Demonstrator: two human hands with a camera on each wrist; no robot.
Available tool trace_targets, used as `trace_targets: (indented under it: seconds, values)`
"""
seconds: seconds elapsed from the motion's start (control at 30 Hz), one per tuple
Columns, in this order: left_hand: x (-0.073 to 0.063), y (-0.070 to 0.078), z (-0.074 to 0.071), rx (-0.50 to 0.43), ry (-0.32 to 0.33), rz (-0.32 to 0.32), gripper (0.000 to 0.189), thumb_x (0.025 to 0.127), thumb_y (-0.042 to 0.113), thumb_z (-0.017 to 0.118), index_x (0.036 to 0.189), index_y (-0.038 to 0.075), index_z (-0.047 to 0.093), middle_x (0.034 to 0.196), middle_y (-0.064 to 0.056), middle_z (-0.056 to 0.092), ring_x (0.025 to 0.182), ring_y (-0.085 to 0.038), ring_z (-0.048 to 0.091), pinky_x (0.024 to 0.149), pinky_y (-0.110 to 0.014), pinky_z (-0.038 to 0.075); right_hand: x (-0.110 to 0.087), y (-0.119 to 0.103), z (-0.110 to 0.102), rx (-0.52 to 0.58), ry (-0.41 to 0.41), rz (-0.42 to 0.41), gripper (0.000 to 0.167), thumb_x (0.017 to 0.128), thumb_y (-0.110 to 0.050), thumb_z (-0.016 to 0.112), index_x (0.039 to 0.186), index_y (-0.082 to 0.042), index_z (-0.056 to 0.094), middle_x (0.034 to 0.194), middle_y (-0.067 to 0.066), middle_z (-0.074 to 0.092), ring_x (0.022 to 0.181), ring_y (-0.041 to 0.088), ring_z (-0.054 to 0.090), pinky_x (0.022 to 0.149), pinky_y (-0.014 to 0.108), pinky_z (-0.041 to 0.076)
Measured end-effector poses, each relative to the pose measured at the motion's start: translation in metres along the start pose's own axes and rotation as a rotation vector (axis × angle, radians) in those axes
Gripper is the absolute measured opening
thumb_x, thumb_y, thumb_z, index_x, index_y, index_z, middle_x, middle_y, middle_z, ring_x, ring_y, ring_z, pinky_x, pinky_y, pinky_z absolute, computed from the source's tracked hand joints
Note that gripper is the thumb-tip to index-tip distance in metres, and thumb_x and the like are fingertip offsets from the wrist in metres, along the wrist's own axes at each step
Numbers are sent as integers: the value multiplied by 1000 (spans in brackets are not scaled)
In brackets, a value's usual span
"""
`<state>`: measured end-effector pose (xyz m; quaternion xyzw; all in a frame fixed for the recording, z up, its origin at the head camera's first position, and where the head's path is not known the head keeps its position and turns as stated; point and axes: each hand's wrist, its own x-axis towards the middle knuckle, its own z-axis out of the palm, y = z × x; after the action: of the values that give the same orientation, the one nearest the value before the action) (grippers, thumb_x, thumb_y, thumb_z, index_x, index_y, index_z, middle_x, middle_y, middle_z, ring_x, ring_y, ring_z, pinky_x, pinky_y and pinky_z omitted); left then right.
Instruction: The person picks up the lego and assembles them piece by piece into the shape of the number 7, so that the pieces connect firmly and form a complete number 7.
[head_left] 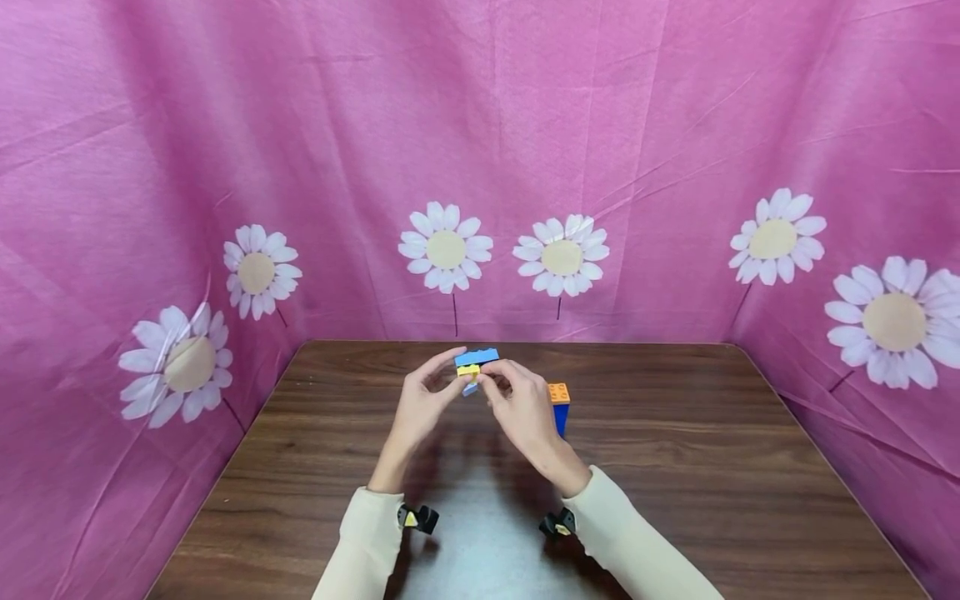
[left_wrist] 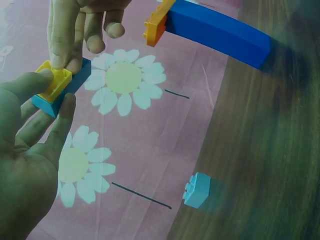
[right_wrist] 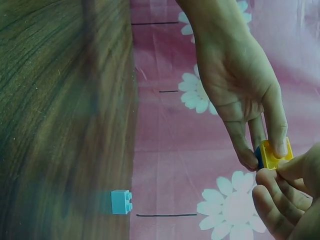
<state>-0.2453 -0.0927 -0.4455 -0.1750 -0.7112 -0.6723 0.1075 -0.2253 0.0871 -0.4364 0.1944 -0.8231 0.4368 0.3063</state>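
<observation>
You seem to be joining the yellow block (head_left: pixel 468 371) and the blue block (head_left: pixel 477 357).
Left of the yellow block, your left hand (head_left: pixel 423 402) is pinching it against the blue block behind; the light blue block (left_wrist: pixel 197 190) is standing lower, on the table (head_left: pixel 675 467); to the right, your right hand (head_left: pixel 527 410) is gripping the same pair, beside the orange-topped tower (head_left: pixel 559 408). The next move is probably calling for aligned, firm pressing.

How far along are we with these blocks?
Looks done: the orange block sits on top of the blue tower. In hand: the left hand and right hand hold the yellow block against the blue block; whether they are locked together, I cannot tell. Probably left: the light blue block, which stands alone on the table.
</observation>
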Motion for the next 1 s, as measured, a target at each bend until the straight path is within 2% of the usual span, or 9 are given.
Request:
trace_targets:
  seconds: [0.1,0.17,0.23,0.33,0.4,0.47,0.53,0.8,1.0]
  values:
    - [0,2,2,4,9,-2,44,96,5,79,139,6,70,126,-17,76,107,-8,71,85,-22,58,0,1,-3,-10,29,-25,10,95,-15,82,103,-12,77,89,-2,73,72,7,64,61,21,52]
    - [0,2,3,-2,8,-5,43,96,6,79,138,6,70,125,-17,76,105,-6,71,83,-21,57,2,2,-6,-26,47,-52,19,93,-16,85,108,-10,74,99,3,71,82,14,65,70,25,54]
    - [0,1,4,-19,2,-8,44,95,4,79,138,5,70,124,-19,76,105,-6,71,82,-21,58,4,3,-12,-28,32,-64,34,91,-19,87,119,-8,72,116,8,68,99,22,64,81,33,55]
    - [-2,1,6,-54,-15,-8,44,95,2,78,138,4,69,124,-22,76,105,-6,71,86,-21,59,9,4,-21,14,-80,-43,55,91,-24,87,140,-12,65,142,10,61,124,29,59,99,45,54]
    - [-3,2,7,-76,-26,-12,43,95,1,77,138,4,70,124,-23,75,106,-8,72,90,-22,60,11,6,-25,84,-186,0,60,93,-25,85,148,-16,62,149,8,59,132,27,58,105,47,55]
    - [-4,2,8,-91,-40,-15,44,96,1,77,139,4,69,125,-24,74,107,-9,72,93,-23,60,12,9,-26,157,-266,54,57,96,-24,81,149,-18,62,148,6,61,130,25,62,104,46,58]
    - [-5,2,10,-93,-52,-20,45,97,2,76,140,4,68,125,-24,74,108,-11,73,95,-23,60,11,13,-27,218,-299,96,52,97,-21,79,147,-16,65,142,6,65,125,25,66,102,44,60]
    - [-3,-4,15,-79,-56,-25,41,95,4,79,135,4,72,121,-20,77,103,-6,73,90,-22,60,9,20,-25,327,-251,147,42,94,-13,79,136,-9,73,131,11,71,111,25,71,92,31,63]
    - [0,-6,19,-80,-57,-18,39,96,3,77,135,3,72,117,-20,78,102,-7,72,90,-22,60,10,22,-26,322,-235,190,41,94,-17,81,134,-12,74,131,10,72,109,24,71,91,29,63]
